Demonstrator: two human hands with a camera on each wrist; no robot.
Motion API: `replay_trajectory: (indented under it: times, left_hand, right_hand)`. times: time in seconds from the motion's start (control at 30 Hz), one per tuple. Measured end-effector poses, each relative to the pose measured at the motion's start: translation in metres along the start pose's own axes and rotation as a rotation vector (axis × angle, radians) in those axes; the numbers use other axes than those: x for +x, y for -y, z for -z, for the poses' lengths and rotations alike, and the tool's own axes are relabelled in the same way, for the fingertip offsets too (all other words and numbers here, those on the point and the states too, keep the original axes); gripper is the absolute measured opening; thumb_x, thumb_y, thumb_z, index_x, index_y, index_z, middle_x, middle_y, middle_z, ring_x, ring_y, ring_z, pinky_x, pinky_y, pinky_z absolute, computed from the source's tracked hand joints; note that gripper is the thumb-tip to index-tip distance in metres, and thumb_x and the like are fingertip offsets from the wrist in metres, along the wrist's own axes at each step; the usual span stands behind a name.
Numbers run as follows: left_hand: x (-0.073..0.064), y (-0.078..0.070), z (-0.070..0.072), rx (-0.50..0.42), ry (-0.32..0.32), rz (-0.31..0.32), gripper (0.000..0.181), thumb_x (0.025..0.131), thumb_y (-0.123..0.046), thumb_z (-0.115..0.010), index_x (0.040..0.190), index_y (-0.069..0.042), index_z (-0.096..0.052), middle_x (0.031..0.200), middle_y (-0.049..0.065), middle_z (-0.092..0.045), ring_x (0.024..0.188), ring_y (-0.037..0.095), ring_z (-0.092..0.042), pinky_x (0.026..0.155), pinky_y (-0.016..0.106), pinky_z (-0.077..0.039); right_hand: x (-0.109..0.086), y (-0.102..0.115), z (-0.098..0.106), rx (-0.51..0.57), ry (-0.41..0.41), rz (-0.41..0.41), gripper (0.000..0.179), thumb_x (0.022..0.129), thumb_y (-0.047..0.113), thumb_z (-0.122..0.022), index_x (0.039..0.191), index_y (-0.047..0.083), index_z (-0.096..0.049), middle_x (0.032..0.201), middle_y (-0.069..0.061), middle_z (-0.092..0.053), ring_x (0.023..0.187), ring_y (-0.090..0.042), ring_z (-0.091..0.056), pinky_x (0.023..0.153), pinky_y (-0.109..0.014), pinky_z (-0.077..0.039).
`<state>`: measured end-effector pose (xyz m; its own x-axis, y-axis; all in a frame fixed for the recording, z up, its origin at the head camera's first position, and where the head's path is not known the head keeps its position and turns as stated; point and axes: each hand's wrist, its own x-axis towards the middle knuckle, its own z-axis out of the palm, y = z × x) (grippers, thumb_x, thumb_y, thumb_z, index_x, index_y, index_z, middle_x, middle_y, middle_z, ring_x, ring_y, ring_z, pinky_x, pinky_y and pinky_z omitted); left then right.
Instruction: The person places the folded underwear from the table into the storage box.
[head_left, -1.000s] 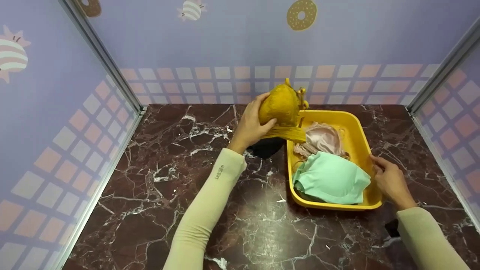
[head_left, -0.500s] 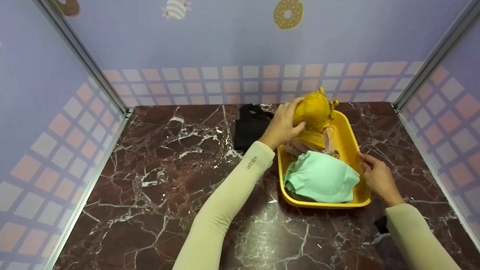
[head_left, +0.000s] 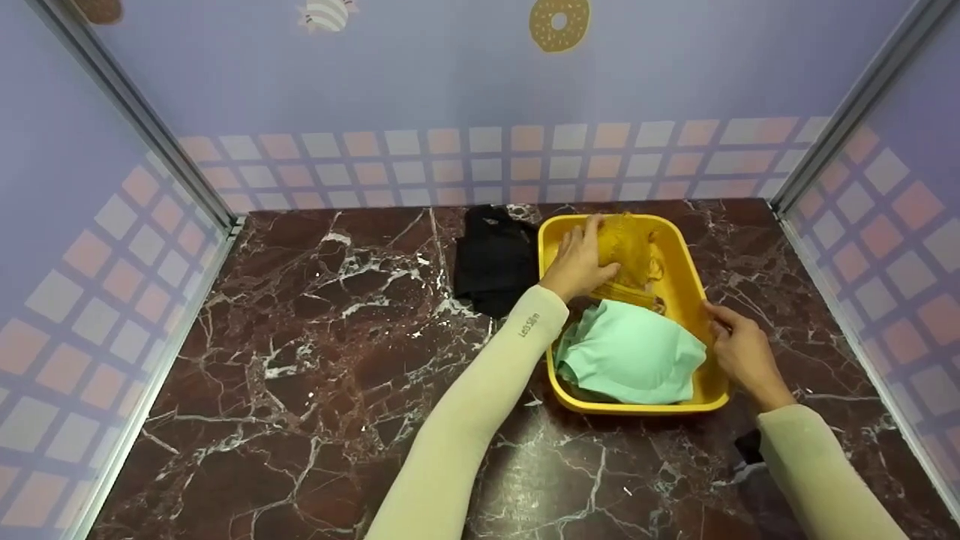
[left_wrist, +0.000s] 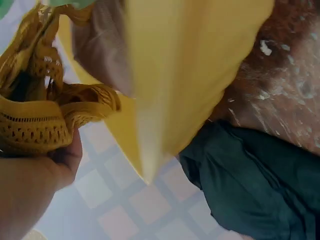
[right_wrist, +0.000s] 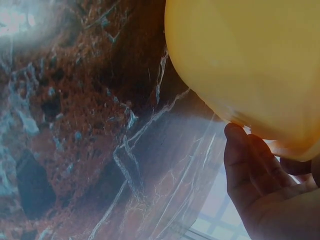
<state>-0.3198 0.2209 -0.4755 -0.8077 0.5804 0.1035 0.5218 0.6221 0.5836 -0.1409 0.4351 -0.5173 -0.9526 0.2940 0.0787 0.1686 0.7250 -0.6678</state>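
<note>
In the head view my left hand (head_left: 581,264) holds a mustard-yellow lace bra (head_left: 628,251) low inside the back of a yellow plastic bin (head_left: 637,409). The left wrist view shows the bra's openwork band (left_wrist: 35,125) against the fingers, with dusky pink fabric (left_wrist: 102,45) lying in the bin beside it. A mint-green bra (head_left: 637,352) lies cup up in the front half of the bin. On the bin's right side my right hand (head_left: 742,349) pinches the rim between thumb and fingers; the right wrist view shows its fingers (right_wrist: 250,170) under the rim.
A folded black garment (head_left: 491,262) lies on the dark red marbled tabletop (head_left: 322,405), just left of the bin. Lilac panels (head_left: 420,82) wall the table at the back and both sides. A small dark object (head_left: 748,446) sits beside the right sleeve.
My left hand has carried the yellow bra rightward and down, from above the bin's left edge into its back part, covering the pink bra. The black garment is uncovered. My right hand stays on the rim.
</note>
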Motion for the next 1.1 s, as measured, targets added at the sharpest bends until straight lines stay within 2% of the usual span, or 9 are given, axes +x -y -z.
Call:
replay_trajectory:
  times: [0.13,0.3,0.47,0.57,0.67,0.83,0.9,0.97,1.1]
  left_hand:
    - [0.000,0.004,0.000,-0.018,0.017,0.021,0.059,0.086,-0.036,-0.068,0.131,-0.020,-0.035,0.133,0.008,-0.036,0.118,0.020,-0.042,0.094,0.029,-0.038]
    - [-0.005,0.005,0.005,0.125,0.136,-0.041,0.027,0.094,-0.030,-0.056,0.121,-0.026,-0.054,0.139,0.004,-0.037,0.124,0.022,-0.036,0.099,0.031,-0.034]
    - [-0.008,0.008,0.006,0.187,0.245,-0.033,0.030,0.099,-0.026,-0.047,0.127,-0.028,-0.058,0.146,-0.002,-0.036,0.131,0.024,-0.031,0.107,0.033,-0.023]
    - [-0.008,0.011,0.008,0.181,0.269,-0.021,0.033,0.099,-0.023,-0.045,0.130,-0.028,-0.056,0.146,-0.004,-0.037,0.133,0.022,-0.029,0.110,0.033,-0.017]
    - [-0.008,0.018,0.014,0.197,0.230,-0.054,0.035,0.098,-0.022,-0.046,0.131,-0.026,-0.055,0.140,-0.002,-0.044,0.130,0.020,-0.034,0.109,0.031,-0.019]
    - [-0.010,0.037,0.030,0.203,0.041,-0.085,0.041,0.094,-0.018,-0.051,0.134,-0.020,-0.052,0.133,0.001,-0.048,0.122,0.019,-0.041,0.102,0.033,-0.032]
    - [-0.011,0.048,0.036,0.207,-0.040,-0.059,0.043,0.092,-0.016,-0.052,0.135,-0.019,-0.050,0.134,0.002,-0.048,0.120,0.021,-0.043,0.097,0.036,-0.037]
    - [-0.013,0.059,0.040,0.204,-0.084,-0.009,0.048,0.091,-0.016,-0.053,0.138,-0.019,-0.046,0.136,0.002,-0.047,0.119,0.022,-0.042,0.096,0.038,-0.037]
    - [-0.022,0.083,0.043,0.188,-0.056,0.139,0.060,0.089,-0.011,-0.053,0.145,-0.022,-0.035,0.142,0.001,-0.044,0.125,0.025,-0.038,0.098,0.042,-0.032]
  right_hand:
    - [0.000,0.001,0.000,0.000,0.006,-0.019,0.040,0.099,0.005,-0.040,0.138,0.001,-0.046,0.132,-0.024,-0.050,0.085,-0.029,-0.051,0.058,-0.025,-0.039]
    - [0.000,0.002,0.001,-0.004,0.007,-0.036,0.040,0.099,0.004,-0.039,0.139,0.003,-0.046,0.132,-0.024,-0.050,0.089,-0.030,-0.050,0.059,-0.026,-0.040]
    - [0.000,0.002,0.000,-0.006,0.017,-0.045,0.041,0.099,0.004,-0.039,0.140,0.004,-0.045,0.134,-0.025,-0.048,0.092,-0.032,-0.050,0.060,-0.028,-0.040]
    - [0.000,0.002,0.000,-0.009,0.022,-0.051,0.041,0.099,0.005,-0.039,0.140,0.004,-0.044,0.135,-0.025,-0.047,0.090,-0.032,-0.050,0.058,-0.028,-0.040]
    - [0.000,0.002,0.000,-0.005,0.024,-0.052,0.041,0.100,0.005,-0.038,0.141,0.005,-0.044,0.134,-0.026,-0.047,0.087,-0.032,-0.050,0.057,-0.029,-0.040]
    - [0.000,0.003,0.001,-0.008,0.023,-0.043,0.042,0.100,0.006,-0.038,0.141,0.005,-0.043,0.134,-0.026,-0.047,0.084,-0.031,-0.050,0.056,-0.028,-0.039]
    - [-0.001,0.003,0.001,-0.009,0.021,-0.037,0.042,0.100,0.005,-0.037,0.141,0.005,-0.044,0.134,-0.025,-0.048,0.082,-0.030,-0.050,0.055,-0.027,-0.039]
    - [-0.001,0.003,0.001,-0.007,0.021,-0.033,0.042,0.099,0.004,-0.037,0.141,0.003,-0.044,0.133,-0.025,-0.048,0.079,-0.029,-0.049,0.052,-0.026,-0.039]
    - [-0.001,0.004,0.000,-0.009,0.022,-0.036,0.042,0.099,0.003,-0.037,0.140,0.002,-0.044,0.133,-0.026,-0.048,0.076,-0.028,-0.049,0.050,-0.026,-0.038]
